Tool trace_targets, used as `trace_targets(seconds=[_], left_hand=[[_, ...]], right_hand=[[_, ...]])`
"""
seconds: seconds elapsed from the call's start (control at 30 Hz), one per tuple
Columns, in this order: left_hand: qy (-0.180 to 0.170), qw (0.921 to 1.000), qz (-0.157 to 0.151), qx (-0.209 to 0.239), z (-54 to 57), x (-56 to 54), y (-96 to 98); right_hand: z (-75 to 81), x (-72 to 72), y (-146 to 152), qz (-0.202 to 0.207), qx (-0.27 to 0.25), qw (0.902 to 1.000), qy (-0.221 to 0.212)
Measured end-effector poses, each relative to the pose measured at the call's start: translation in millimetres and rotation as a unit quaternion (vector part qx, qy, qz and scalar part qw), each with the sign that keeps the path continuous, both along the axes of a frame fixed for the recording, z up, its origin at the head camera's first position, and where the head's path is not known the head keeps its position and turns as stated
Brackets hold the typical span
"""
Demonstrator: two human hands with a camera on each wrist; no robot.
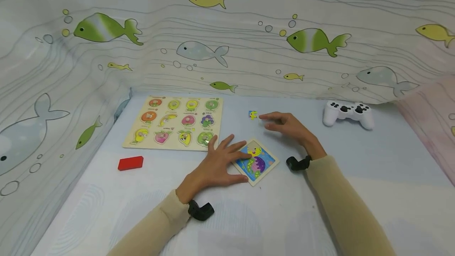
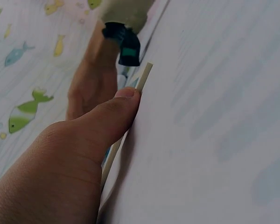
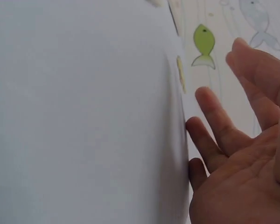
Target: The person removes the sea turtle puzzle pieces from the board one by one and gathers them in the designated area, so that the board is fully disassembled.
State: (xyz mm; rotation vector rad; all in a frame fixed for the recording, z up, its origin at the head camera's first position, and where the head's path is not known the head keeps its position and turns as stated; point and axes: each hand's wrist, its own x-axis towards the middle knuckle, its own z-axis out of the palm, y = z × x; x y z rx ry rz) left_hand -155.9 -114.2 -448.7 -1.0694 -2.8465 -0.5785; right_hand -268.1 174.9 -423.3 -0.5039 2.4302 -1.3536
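Note:
A small square jigsaw puzzle (image 1: 269, 162) lies turned cornerwise on the table, with a colourful picture in a pale wooden frame. My left hand (image 1: 222, 163) rests on its left side with fingers spread; in the left wrist view the thumb (image 2: 114, 112) touches the frame's edge. Beyond the puzzle lies a small blue and yellow puzzle piece (image 1: 252, 115), seen almost edge-on as a thin yellowish strip (image 3: 181, 74) in the right wrist view. My right hand (image 1: 289, 126) hovers just right of that piece, fingers extended and holding nothing. The index fingertip is close to the piece, apparently apart from it.
A wooden fruit puzzle board (image 1: 181, 128) lies at the back left, its near right corner by my left fingers. A red block (image 1: 130, 163) sits in front of it. At the back right is a white game controller (image 1: 348, 113). A fish-printed curtain (image 1: 249, 19) borders the table.

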Motion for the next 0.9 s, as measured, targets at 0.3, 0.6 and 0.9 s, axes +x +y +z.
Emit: trace_targets(seconds=[0.3,0.6,0.9], left_hand=[[-0.002,1.0000,-0.003,0.007,-0.6,-0.4,-0.5],[-0.006,0.9999,0.000,0.010,1.2,-0.8,-1.0],[-0.008,0.9999,0.009,0.003,1.7,-0.8,0.3]], right_hand=[[-0.8,28.9,3,0.028,0.029,0.9991,0.011],[-1.7,51.2,-1,0.033,0.026,0.9991,0.012],[-6.0,62.4,-8,0.063,0.045,0.9944,0.072]])
